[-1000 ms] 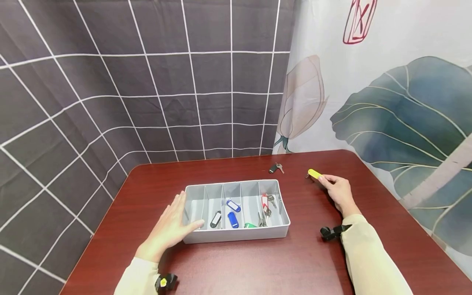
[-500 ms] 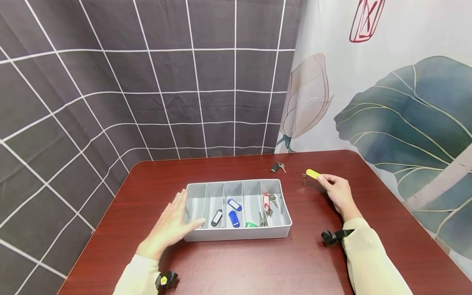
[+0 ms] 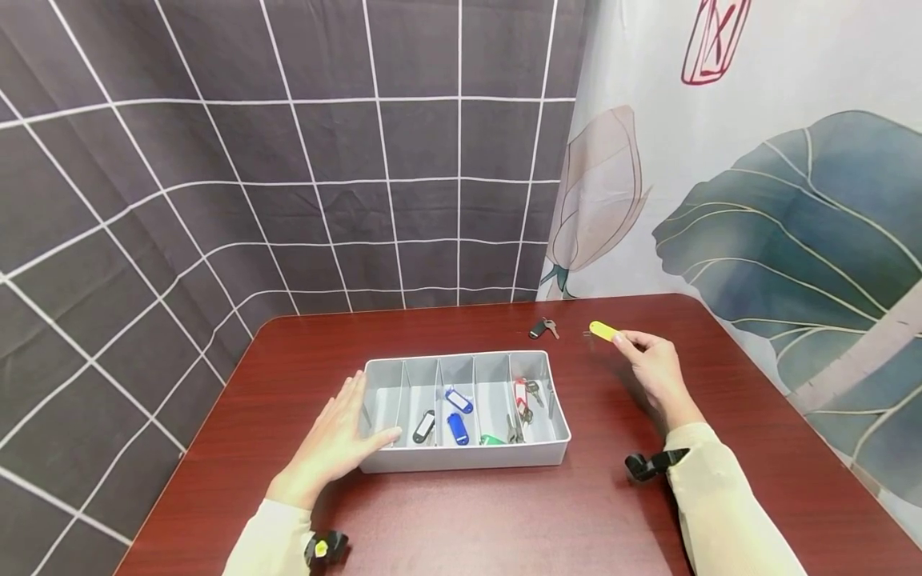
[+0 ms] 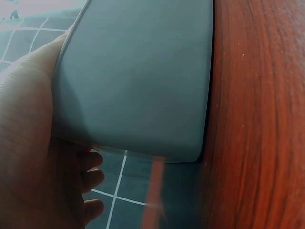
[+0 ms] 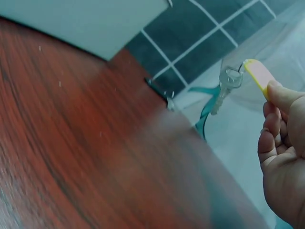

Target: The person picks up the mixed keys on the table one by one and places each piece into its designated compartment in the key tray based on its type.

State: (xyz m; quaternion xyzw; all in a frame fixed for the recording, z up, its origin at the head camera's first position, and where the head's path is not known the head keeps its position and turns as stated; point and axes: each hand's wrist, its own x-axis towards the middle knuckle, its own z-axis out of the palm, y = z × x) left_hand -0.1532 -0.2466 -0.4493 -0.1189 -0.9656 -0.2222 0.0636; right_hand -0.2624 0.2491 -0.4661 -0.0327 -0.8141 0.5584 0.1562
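My right hand pinches a yellow key tag between thumb and fingers, above the table at the right. In the right wrist view a silver key hangs from the tag's ring. My left hand rests against the left end of a grey divided tray, fingers fairly straight along its side and thumb over the front rim. Inside the tray lie a black key tag, two blue key tags, a green key tag and red key tags with keys, in separate compartments.
Behind the tray, near the table's far edge, lies a black key tag with a key. The dark red table meets a grid-patterned curtain and a leaf-printed one at the back and right.
My right hand has moved a little left and away from me, lifting the yellow key tag with it. The left hand and tray stay in place; the view shifted slightly.
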